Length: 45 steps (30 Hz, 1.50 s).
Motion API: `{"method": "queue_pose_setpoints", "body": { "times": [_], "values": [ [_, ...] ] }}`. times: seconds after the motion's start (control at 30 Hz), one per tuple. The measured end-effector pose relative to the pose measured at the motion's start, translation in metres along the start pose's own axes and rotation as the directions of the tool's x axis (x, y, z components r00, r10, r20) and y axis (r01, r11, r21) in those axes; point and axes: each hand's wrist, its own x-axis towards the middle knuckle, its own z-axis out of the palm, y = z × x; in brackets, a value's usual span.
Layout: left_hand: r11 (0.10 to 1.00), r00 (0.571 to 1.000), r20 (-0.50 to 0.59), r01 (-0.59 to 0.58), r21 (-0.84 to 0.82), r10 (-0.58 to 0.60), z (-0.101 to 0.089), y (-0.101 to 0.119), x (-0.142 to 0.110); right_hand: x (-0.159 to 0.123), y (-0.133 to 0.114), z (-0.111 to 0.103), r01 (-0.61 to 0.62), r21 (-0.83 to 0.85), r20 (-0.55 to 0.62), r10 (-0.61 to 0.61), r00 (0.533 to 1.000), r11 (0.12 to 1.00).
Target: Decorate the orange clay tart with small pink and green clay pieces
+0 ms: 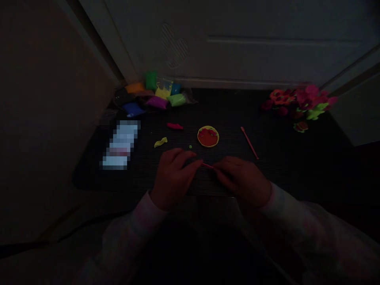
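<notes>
Holding: your left hand [175,174] and your right hand [244,179], one at each end of a thin pink strip [208,165].
Left hand: thumb and fingertips pinching the strip's left end; the other fingers curled above the tabletop [133,174].
Right hand: thumb and forefinger pinching the strip's right end; the other fingers folded, details lost in the dim light.
Pink strip: one, short, bridging the gap between your hands, near the tabletop's front edge; whether it touches the surface you cannot tell.
Round disc: one, red-orange face, yellow rim, red and green bits set along its upper part; lying just beyond the strip.
Green ball: one [190,147], tiny, just beyond your left hand's fingers.
Yellow piece: one [160,142], twisted, to the left of the ball.
Red piece: one [175,126], elongated, farther back than the yellow piece.
Pink stick: one [249,143], slim, lying aslant beyond your right hand, touching neither hand.
Bright panel: one [120,145], pixelated, contents unreadable, at your left.
Packets: a group [157,103], among them orange, green, yellow, blue, purple and lime, heaped at the back left.
Flowers: a cluster [305,99], pink, orange and yellow-green, at the back right.
Heart: one [174,46], striped, on the pale upright surface behind your tabletop.
Sleeves: two [150,211], pale with blurred coloured patches, reaching your wrists.
</notes>
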Motion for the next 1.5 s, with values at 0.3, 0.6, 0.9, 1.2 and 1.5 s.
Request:
{"method": "queue_pose_setpoints", "body": {
  "times": [0.3, 0.6, 0.9, 1.2, 1.5],
  "values": [
    [0.99, 0.988, 0.08, -0.134, 0.053, 0.13, 0.004, -0.007, -0.005, -0.003, 0.01, 0.005, -0.048, -0.166, -0.06, 0.039, 0.997, 0.985],
    [0.995, 0.974, 0.213, -0.06, -0.079, 0.075, -0.002, -0.013, -0.016, -0.01, 0.009, 0.017, 0.098, -0.382, -0.08, -0.139, 0.987, 0.919],
    [0.996, 0.987, 0.156, 0.054, -0.068, -0.043, 0.001, -0.007, -0.021, -0.011, 0.0, 0.017, 0.191, -0.399, -0.053, -0.23, 0.972, 0.897],
    [1.0, 0.982, 0.19, -0.006, 0.005, 0.005, 0.0, -0.002, -0.023, -0.014, 0.003, 0.02, 0.211, -0.359, -0.016, -0.232, 0.973, 0.909],
    [1.0, 0.972, 0.235, 0.007, 0.023, -0.012, -0.002, 0.003, -0.019, -0.004, -0.001, 0.006, 0.205, -0.367, 0.076, -0.191, 0.979, 0.907]
  ]
}}
